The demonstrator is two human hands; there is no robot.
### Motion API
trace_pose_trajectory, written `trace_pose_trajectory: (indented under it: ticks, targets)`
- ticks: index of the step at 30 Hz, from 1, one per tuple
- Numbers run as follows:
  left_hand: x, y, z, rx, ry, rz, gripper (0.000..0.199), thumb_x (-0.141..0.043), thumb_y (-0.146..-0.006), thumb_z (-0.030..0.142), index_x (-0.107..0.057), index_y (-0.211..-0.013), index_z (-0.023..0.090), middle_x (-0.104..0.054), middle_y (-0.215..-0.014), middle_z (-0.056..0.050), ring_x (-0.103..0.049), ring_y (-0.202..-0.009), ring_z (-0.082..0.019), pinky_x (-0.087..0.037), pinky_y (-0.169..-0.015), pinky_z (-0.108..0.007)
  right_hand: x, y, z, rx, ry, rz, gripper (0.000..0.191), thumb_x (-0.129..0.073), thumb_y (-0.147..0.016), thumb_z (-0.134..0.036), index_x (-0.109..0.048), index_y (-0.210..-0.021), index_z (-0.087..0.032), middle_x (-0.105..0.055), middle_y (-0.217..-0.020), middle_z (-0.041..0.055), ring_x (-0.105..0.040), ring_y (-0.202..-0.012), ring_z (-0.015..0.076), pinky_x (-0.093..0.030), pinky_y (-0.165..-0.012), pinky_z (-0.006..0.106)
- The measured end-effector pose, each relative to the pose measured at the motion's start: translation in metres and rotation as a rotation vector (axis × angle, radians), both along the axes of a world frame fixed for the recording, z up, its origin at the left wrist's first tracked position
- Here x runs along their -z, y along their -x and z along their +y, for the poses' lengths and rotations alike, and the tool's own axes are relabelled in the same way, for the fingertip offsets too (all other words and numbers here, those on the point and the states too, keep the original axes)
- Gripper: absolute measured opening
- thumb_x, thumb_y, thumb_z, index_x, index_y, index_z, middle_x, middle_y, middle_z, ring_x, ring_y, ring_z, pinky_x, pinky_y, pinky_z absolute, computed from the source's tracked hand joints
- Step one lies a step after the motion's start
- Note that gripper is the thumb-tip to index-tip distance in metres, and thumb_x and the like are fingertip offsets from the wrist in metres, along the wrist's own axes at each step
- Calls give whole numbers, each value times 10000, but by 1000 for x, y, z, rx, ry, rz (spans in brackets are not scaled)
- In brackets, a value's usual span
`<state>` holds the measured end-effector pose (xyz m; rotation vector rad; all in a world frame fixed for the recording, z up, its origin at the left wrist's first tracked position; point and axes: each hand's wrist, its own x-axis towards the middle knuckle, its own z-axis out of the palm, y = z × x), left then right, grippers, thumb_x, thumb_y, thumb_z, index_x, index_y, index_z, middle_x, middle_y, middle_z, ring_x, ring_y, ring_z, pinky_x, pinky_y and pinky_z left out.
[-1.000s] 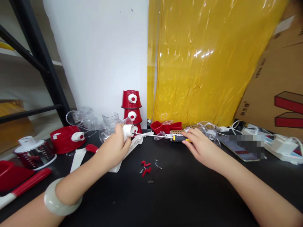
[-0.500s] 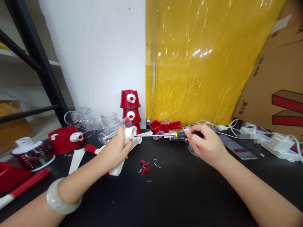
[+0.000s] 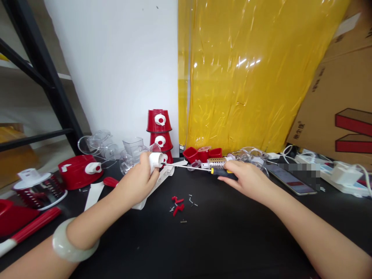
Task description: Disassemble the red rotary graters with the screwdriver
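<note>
A white round plastic part [image 3: 156,160] is held in my left hand [image 3: 142,178], its open end facing right. My right hand [image 3: 244,176] is closed around the black and yellow handle of a screwdriver [image 3: 188,167]. The metal shaft runs left, and its tip is at the white part's opening; whether it touches a screw inside cannot be seen. Under my left hand lies a long white plastic piece [image 3: 167,172]. On the table between my arms are small red pieces [image 3: 178,209] and several small screws [image 3: 191,200].
Red housings [image 3: 159,121] stand stacked at the back. Clear plastic parts [image 3: 133,147], a red base [image 3: 77,172] and a perforated drum [image 3: 40,190] are on the left. Metal drums [image 3: 217,162], a phone [image 3: 290,180] and a power strip [image 3: 348,186] lie to the right.
The screwdriver's handle has dropped slightly, so the shaft now slopes down to the right. My right hand's fingers wrap further round the handle. My left hand has shifted slightly left and up with the white part.
</note>
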<state>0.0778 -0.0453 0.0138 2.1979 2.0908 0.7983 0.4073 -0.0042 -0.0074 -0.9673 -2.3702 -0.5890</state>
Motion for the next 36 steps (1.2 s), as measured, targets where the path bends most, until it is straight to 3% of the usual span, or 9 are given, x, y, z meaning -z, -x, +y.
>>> trace_pose_trajectory:
  ticks: [8,10,12,14,17,19,24,30,36]
  targets:
    - [4,0,0,74,3,-72,389,-368,-899,438,-356,-1175,164,-638,-965,-113,-659,-865,-318,-482,-723,-405,-2,-2,-6,51,-561,-20,82,-535,-861,-139,-561,-815,-202,-665,-829,52,-599,-706,173,-375,-578,270]
    - [4,0,-1,71,10,-92,365,-361,-903,450,-363,-1137,171,-635,-980,-116,-657,-872,-313,-482,-725,-405,0,0,-7,104,-526,48,22,-546,-844,-174,-564,-851,-185,-679,-912,89,-616,-712,182,-390,-571,275]
    - [3,-1,-1,57,7,-82,351,-357,-903,451,-365,-1112,169,-632,-956,-115,-655,-844,-313,-479,-710,-407,3,2,-7,179,-394,75,125,-563,-844,-258,-574,-920,-160,-686,-949,117,-631,-684,197,-391,-547,286]
    - [3,-2,-2,54,-6,-58,364,-359,-899,444,-364,-1129,162,-629,-916,-106,-652,-814,-311,-474,-698,-407,5,4,-7,229,-240,58,257,-577,-860,-378,-587,-984,-153,-702,-867,99,-634,-631,213,-380,-529,297]
    - [2,-3,-2,56,9,-32,395,-344,-902,432,-356,-1179,151,-623,-849,-85,-652,-764,-306,-468,-678,-404,2,5,-9,172,-38,15,334,-518,-907,-498,-617,-950,-182,-705,-777,60,-652,-653,218,-392,-567,297]
    - [1,-4,-2,44,13,-19,401,-336,-902,425,-358,-1187,144,-621,-831,-83,-654,-756,-309,-466,-673,-404,-1,5,-10,108,24,5,336,-443,-958,-468,-623,-901,-190,-708,-820,62,-661,-710,204,-400,-602,292]
    - [-1,-3,-2,17,12,-13,431,-347,-894,423,-348,-1212,132,-632,-857,-100,-658,-770,-323,-468,-676,-407,-3,6,-8,99,-120,-15,356,-384,-1002,-395,-607,-831,-176,-668,-771,49,-614,-632,168,-371,-581,284]
    - [5,0,0,69,16,-57,394,-350,-905,433,-351,-1183,154,-634,-903,-100,-653,-792,-310,-471,-705,-410,-7,-2,-4,-4,-393,-29,270,-549,-935,-407,-648,-868,-165,-672,-858,86,-580,-737,189,-408,-650,311]
    - [6,1,0,69,23,-86,303,-362,-905,453,-358,-1062,194,-627,-936,-99,-649,-845,-310,-476,-719,-412,-6,-6,-6,-142,-460,114,110,-672,-859,-278,-666,-927,-191,-631,-877,82,-559,-807,193,-459,-683,309]
